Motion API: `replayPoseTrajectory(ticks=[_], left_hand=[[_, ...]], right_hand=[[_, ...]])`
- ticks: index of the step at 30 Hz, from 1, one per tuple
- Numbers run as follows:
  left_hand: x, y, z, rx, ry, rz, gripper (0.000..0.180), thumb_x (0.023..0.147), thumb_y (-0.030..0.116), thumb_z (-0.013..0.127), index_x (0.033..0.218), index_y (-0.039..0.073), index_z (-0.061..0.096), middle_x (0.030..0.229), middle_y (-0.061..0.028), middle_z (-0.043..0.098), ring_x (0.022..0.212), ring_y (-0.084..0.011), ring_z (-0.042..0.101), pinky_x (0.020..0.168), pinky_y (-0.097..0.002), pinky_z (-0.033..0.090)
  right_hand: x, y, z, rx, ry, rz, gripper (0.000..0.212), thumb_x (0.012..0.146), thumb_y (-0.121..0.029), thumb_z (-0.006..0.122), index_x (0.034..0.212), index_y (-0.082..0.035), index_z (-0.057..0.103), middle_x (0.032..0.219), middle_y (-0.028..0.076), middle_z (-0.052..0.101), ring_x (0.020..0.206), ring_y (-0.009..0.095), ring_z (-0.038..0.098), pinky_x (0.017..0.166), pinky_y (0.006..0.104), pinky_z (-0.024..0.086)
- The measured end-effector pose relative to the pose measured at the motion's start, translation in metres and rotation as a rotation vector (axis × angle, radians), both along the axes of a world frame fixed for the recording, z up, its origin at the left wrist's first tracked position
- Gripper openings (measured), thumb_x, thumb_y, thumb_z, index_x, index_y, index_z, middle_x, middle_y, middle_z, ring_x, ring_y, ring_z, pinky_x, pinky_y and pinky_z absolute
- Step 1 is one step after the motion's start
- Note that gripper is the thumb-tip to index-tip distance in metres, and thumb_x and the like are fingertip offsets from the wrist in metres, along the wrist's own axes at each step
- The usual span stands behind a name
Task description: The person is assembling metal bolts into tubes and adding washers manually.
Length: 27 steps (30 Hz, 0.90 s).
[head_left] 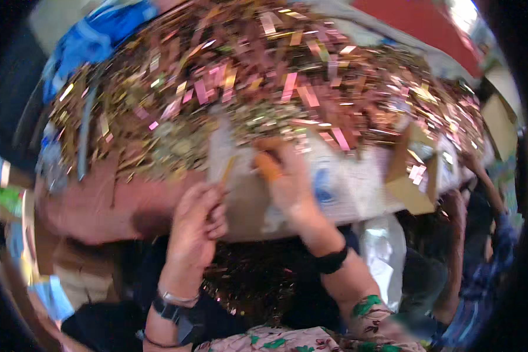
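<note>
My left hand [199, 217] is at the near edge of the work surface, its fingers closed on a thin yellow strip [227, 171] that points up and away. To its right, my right hand [288, 176] reaches over white sacking [358, 182] at the front of a heap of shiny metallic strips [264, 76]. Something orange [268, 166] covers or lies against a finger of that hand. Motion smears its fingertips, so whether they grip anything is unclear. The heap mixes copper, pink and gold pieces, with small pale bits closest to my hands.
An open cardboard box [413, 193] with a few strips stands at the right. Beyond it, another person's hand [454, 205] is near the edge. A blue plastic bag [100, 38] lies far left, above a long grey-blue bar [86, 126]. A clear plastic bag [384, 246] hangs below the edge.
</note>
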State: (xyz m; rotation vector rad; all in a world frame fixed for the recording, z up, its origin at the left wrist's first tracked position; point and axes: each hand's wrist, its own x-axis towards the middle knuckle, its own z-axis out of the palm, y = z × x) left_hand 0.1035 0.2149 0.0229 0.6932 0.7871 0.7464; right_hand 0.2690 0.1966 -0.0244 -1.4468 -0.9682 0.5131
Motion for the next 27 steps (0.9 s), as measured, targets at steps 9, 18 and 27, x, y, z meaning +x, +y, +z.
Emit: replayPoseTrajectory(ticks=[9,18,27], left_hand=[[-0.007,0.015,-0.023,0.057,-0.071,-0.071,0.018,0.086,0.029,0.056,0.088,0.011,0.052,0.06,0.0051,0.037,0.046,-0.0022,0.029,0.037,-0.0165,0.019],[-0.004,0.009,-0.048,0.033,-0.277,-0.416,0.022,0.088,0.023,0.052,0.102,0.006,0.054,0.065,0.0016,0.042,0.05,-0.0045,0.033,0.039,-0.0177,0.024],[0.006,-0.005,-0.036,-0.116,-0.308,-0.271,0.01,0.084,0.015,0.059,0.083,0.008,0.052,0.068,0.0024,0.042,0.053,-0.006,0.032,0.043,-0.0181,0.026]], right_hand=[[-0.048,-0.074,0.055,0.074,0.301,0.225,0.017,0.085,-0.01,0.053,0.099,-0.001,0.052,0.08,0.014,0.058,0.074,0.021,0.059,0.065,0.0324,0.045],[-0.058,-0.175,0.04,0.035,0.219,0.061,0.013,0.084,-0.005,0.053,0.095,0.001,0.049,0.073,0.008,0.054,0.065,0.013,0.05,0.058,0.0286,0.042],[-0.047,-0.182,0.016,-0.066,0.197,0.049,0.014,0.085,-0.006,0.052,0.098,-0.001,0.055,0.076,0.005,0.056,0.067,0.012,0.054,0.06,0.0259,0.046]])
